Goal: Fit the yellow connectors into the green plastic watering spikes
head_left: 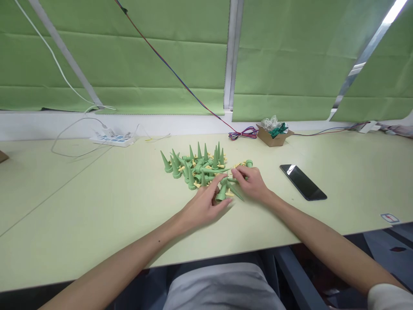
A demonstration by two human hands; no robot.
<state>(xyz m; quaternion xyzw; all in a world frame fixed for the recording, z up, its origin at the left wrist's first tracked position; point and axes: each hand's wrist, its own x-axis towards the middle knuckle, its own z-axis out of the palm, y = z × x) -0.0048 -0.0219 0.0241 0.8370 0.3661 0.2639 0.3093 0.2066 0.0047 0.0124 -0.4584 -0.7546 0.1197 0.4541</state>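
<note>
A heap of green plastic cones (pixel 199 150) and small yellow plastic pieces (pixel 229 193) lies on the table before me. Some cones stand upright, others lie on their sides. My left hand (pixel 204 202) is at the heap's near edge, thumb and forefinger apart around a green cone (pixel 222 192); its other fingers are partly hidden. At the right edge, my right hand (pixel 252 183) is closed in a pinch, and its fingertips hide whatever is between them. A cone end (pixel 249 163) shows just beyond that hand.
A black phone (pixel 303 182) lies right of my right hand. Behind stand a small cardboard box (pixel 272 138) with plastic wrapping and green material, a coiled red-blue cable (pixel 243 134) and a white power strip (pixel 113 139). The table's (pixel 97 224) near edge runs in front of my body.
</note>
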